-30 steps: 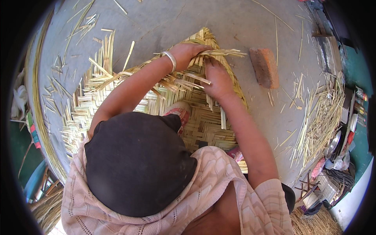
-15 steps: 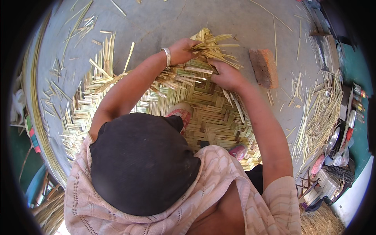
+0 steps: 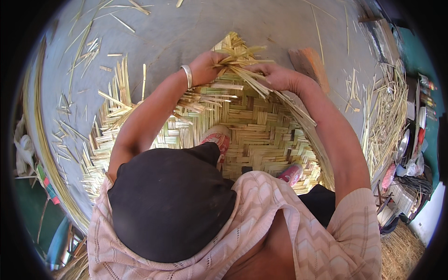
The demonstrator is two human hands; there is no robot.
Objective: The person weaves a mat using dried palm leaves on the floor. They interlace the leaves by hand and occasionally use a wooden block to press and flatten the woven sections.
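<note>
So both hands are up at the 12 o'clock edge of the flat woven mat of pale yellow split-cane strips [image 3: 252, 126], working a loose bundle of straw-coloured cane strips [image 3: 242, 70]. The left hand [image 3: 205, 67], with a silver metal bangle [image 3: 187, 76] on its wrist, is closed around the bundle's near end. The right hand [image 3: 277, 77] pinches strips from the 3 o'clock side, fingers curled over them. The strips fan out between the two hands, long axis running roughly 9 to 3 o'clock, some trailing toward 4 o'clock along the right forearm. Both hands are touching the bundle, so neither is really nearer. A brown wooden block [image 3: 308, 67] lies just beside the right hand at 2 o'clock. Scattered cane offcuts [image 3: 387, 107] sit well apart on the grey floor [image 3: 163, 28].
</note>
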